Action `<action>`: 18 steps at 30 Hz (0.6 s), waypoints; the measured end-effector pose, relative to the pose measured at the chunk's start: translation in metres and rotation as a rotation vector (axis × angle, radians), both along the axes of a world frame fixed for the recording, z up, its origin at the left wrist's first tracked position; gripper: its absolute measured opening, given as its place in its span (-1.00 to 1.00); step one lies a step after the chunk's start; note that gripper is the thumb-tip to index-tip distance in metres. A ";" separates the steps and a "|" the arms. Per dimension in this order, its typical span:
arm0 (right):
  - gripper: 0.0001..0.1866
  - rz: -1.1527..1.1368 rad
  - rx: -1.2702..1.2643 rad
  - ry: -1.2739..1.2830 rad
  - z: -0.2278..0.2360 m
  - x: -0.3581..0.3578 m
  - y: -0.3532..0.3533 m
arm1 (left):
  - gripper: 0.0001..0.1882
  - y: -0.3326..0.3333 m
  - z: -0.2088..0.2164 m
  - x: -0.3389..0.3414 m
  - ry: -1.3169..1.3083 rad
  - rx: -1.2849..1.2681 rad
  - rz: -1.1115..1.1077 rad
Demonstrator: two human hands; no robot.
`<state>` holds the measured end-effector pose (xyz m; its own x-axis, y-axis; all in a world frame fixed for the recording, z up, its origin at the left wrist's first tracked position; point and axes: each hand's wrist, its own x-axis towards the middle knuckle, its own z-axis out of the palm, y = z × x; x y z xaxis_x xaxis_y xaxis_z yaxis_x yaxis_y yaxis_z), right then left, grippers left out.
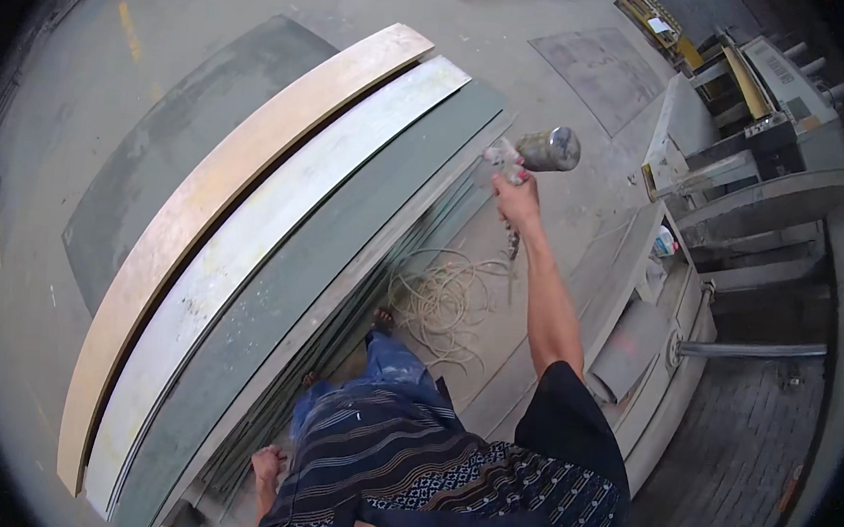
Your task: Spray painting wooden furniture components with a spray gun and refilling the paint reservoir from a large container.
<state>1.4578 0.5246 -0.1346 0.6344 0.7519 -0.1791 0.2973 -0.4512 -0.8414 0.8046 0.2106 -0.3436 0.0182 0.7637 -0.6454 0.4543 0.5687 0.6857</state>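
Note:
My right hand (517, 202) is wrapped round the handle of a spray gun (501, 157), held out at the far end of the boards. A dull metal cup (550, 149) sits on the gun, pointing right. Below my grip a hose fitting (513, 240) hangs down. My left hand (269, 462) is low by my side, close to the near edge of the boards, its fingers curled in and nothing showing in them. Left of me lie long boards side by side: a tan one (222, 191), a white one (279, 205) and a grey-green one (347, 209).
A pale hose (444, 299) lies in loops on the floor ahead of my feet. More thin boards are stacked beneath the long ones. To the right stand a workbench (627, 268) and machinery (785, 103). Dark flat sheets (601, 75) lie on the floor beyond.

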 end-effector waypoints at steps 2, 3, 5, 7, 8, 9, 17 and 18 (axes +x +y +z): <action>-0.74 -0.027 -0.027 -0.024 0.006 0.049 0.027 | -0.79 0.011 0.010 0.038 0.021 0.014 -0.041; -0.74 -0.071 0.008 -0.053 0.007 0.070 0.041 | -0.79 0.018 0.015 0.056 0.076 0.024 -0.115; -0.73 -0.113 0.043 -0.078 0.008 0.108 0.068 | -0.78 0.033 0.023 0.088 0.186 0.040 -0.262; -0.73 -0.191 0.173 -0.249 0.006 0.136 0.087 | -0.77 0.045 0.033 0.114 0.301 0.046 -0.409; -0.73 -0.111 0.198 -0.241 0.005 0.146 0.089 | -0.76 0.052 0.036 0.126 0.358 0.010 -0.523; -0.73 -0.107 0.200 -0.246 0.006 0.155 0.088 | -0.76 0.056 0.039 0.136 0.370 0.034 -0.479; -0.77 0.147 -0.281 0.027 0.004 0.114 -0.015 | -0.81 0.102 0.060 0.210 0.160 -0.216 0.017; -0.76 0.280 -0.276 0.141 0.005 0.102 -0.027 | -0.81 0.106 0.064 0.214 0.131 -0.232 0.089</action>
<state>1.5597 0.4971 -0.1298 0.3674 0.8036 -0.4683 0.3314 -0.5835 -0.7414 1.0185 0.3164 -0.2792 -0.1379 0.5901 -0.7955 0.4717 0.7454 0.4711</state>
